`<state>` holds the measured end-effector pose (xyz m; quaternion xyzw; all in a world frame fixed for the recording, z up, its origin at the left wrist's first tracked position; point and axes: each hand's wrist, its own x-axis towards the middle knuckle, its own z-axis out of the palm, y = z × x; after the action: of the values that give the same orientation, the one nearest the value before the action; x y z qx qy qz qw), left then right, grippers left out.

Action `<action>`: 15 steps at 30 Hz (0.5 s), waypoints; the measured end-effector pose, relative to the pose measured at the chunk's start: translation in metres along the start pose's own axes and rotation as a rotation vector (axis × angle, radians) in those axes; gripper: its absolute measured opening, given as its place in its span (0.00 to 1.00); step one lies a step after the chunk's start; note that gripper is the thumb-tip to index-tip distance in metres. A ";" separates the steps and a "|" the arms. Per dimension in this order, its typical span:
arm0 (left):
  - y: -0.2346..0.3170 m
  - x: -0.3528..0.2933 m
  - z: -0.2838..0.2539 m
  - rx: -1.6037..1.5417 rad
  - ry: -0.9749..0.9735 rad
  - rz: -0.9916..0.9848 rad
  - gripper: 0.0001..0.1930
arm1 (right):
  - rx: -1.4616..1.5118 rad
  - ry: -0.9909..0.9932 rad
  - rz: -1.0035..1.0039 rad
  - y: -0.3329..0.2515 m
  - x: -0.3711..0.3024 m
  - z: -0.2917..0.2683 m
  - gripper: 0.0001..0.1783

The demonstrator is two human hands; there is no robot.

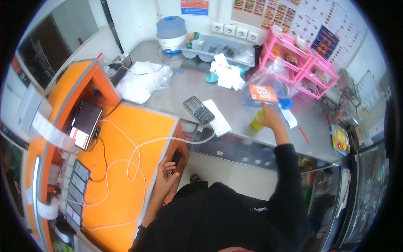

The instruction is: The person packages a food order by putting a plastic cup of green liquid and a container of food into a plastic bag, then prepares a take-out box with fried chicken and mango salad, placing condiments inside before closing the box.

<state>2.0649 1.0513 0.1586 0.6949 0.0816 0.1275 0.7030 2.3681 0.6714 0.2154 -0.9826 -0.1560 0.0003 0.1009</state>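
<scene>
My right hand (272, 119) reaches over the steel counter, its fingers against a small yellow-green cup-like thing (257, 121) that it appears to grip. Just beyond the fingers, an orange printed card (263, 93) rests on a clear plastic bag (248, 101). Beside the wooden side of the orange desk, my left hand (166, 179) hangs with its fingers apart and loosely bent, holding nothing. A dark calculator-like keypad device (199, 110) lies on the counter, next to a white sheet of paper (217, 119).
The orange desk (121, 164) carries white cables, a dark tablet (85, 124) and several phones. Pink stacked baskets (289, 54), a grey bin (218, 49) and a blue-lidded container (171, 32) line the back. White plastic bags (145, 80) lie at the counter's left; a food tray (340, 140) is right.
</scene>
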 end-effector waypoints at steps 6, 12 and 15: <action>0.013 0.116 0.006 0.113 -0.155 -0.049 0.33 | 0.122 0.350 -0.339 -0.088 0.056 -0.015 0.26; 0.059 0.266 0.033 0.455 -0.085 0.151 0.26 | 0.148 0.567 -0.301 -0.164 0.349 -0.004 0.15; 0.062 0.353 0.038 0.606 -0.046 0.301 0.21 | -0.022 0.592 -0.403 -0.161 0.497 0.034 0.07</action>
<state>2.4093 1.1182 0.2429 0.8792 -0.0037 0.1841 0.4394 2.7903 0.9808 0.2295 -0.8905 -0.3107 -0.3061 0.1294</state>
